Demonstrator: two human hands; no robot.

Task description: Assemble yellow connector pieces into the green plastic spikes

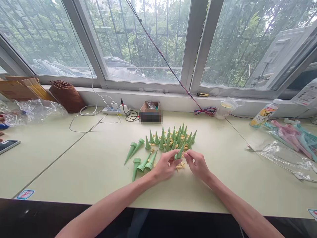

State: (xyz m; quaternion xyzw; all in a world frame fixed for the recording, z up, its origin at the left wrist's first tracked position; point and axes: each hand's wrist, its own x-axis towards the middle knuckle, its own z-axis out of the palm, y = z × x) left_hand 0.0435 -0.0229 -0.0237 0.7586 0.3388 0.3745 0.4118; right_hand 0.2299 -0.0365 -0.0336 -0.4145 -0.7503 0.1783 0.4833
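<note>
My left hand (pixel 166 165) is closed around the base of a green plastic plant-watering spike (pixel 180 151), its tip pointing up and to the right. Beside it, the fingers of my right hand (pixel 198 163) are pinched together near the spike; whatever they hold is too small to make out. Under and between my hands lie small yellow plastic valve pieces (pixel 178 168). Just beyond stands a cluster of upright green spikes (pixel 161 142) with yellow pieces among them. Left of my left hand, several more spikes (pixel 135 165) lie on the table, two of them with yellow pieces attached.
The pale table (pixel 81 172) runs along a window. At its back are a power strip (pixel 109 109), a small open box (pixel 150 106), coiled wires (pixel 205 111) and a clear bag (pixel 224 109). On the right are a bottle (pixel 266 114) and pink and teal plastic items (pixel 288 134).
</note>
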